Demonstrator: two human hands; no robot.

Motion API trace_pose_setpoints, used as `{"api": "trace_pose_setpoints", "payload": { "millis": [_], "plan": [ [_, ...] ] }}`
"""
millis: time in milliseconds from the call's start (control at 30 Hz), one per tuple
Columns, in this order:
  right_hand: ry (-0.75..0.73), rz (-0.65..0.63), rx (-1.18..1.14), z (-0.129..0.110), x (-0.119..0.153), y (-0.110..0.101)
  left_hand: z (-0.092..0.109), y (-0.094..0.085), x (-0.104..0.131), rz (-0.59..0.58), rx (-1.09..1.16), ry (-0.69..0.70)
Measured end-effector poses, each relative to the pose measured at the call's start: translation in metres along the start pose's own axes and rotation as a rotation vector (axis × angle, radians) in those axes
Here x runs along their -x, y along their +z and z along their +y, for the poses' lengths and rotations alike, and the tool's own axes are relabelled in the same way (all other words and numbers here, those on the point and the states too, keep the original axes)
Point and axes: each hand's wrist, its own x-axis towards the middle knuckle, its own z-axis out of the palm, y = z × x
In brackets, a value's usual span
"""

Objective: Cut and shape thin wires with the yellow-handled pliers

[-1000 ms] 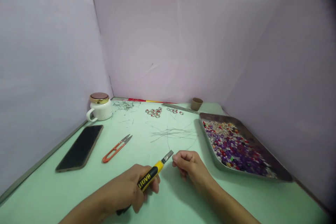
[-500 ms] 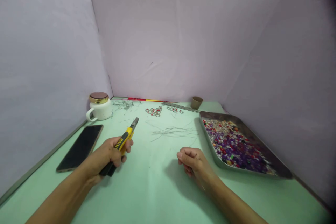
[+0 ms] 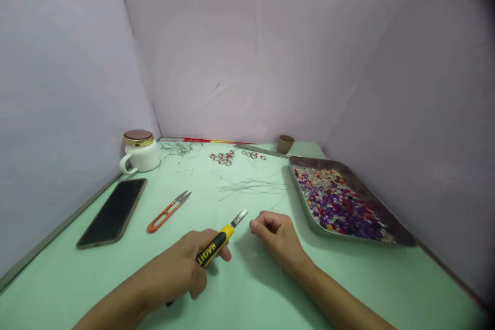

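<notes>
My left hand (image 3: pixel 193 260) is wrapped round yellow-and-black pliers (image 3: pixel 216 245). Their metal tip points up and right, close to the fingertips of my right hand. My right hand (image 3: pixel 280 237) has its fingers curled, thumb against forefinger; whatever they hold is too small to make out. Orange thread snips (image 3: pixel 168 212) lie on the table left of the pliers. Beyond both hands are several loose thin wires (image 3: pixel 251 185). Behind these wires sit small rings with red beads (image 3: pixel 223 157) and a smaller group of beaded rings (image 3: pixel 253 154).
A metal tray (image 3: pixel 305 206) of mixed beads (image 3: pixel 340 206) stands at right. A phone (image 3: pixel 112 214) and a lidded white mug (image 3: pixel 143 157) are at left. Wire scraps (image 3: pixel 178 149), thin rods (image 3: pixel 263 150) and a small brown cup (image 3: pixel 285 144) lie toward the back wall.
My left hand has carried the pliers right and toward me, close to my right hand. The orange snips, hidden before, now show. My right hand stays curled; the view has shifted slightly.
</notes>
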Motion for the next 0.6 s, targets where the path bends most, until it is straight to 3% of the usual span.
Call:
{"api": "trace_pose_setpoints", "payload": {
  "millis": [233, 400, 467, 600],
  "plan": [
    [-0.089, -0.034, 0.089, 0.001, 0.001, -0.001, -0.004, -0.003, -0.008, -0.038, 0.026, 0.123],
    [-0.109, -0.062, 0.085, 0.003, 0.001, -0.002, -0.011, -0.025, -0.014, 0.203, 0.288, 0.167],
    [-0.108, -0.072, 0.086, 0.003, 0.002, -0.001, -0.013, -0.032, -0.014, 0.249, 0.327, 0.195],
    [-0.122, -0.035, 0.134, 0.003, 0.002, -0.001, -0.014, -0.036, -0.015, 0.221, 0.382, 0.174]
  ]
}}
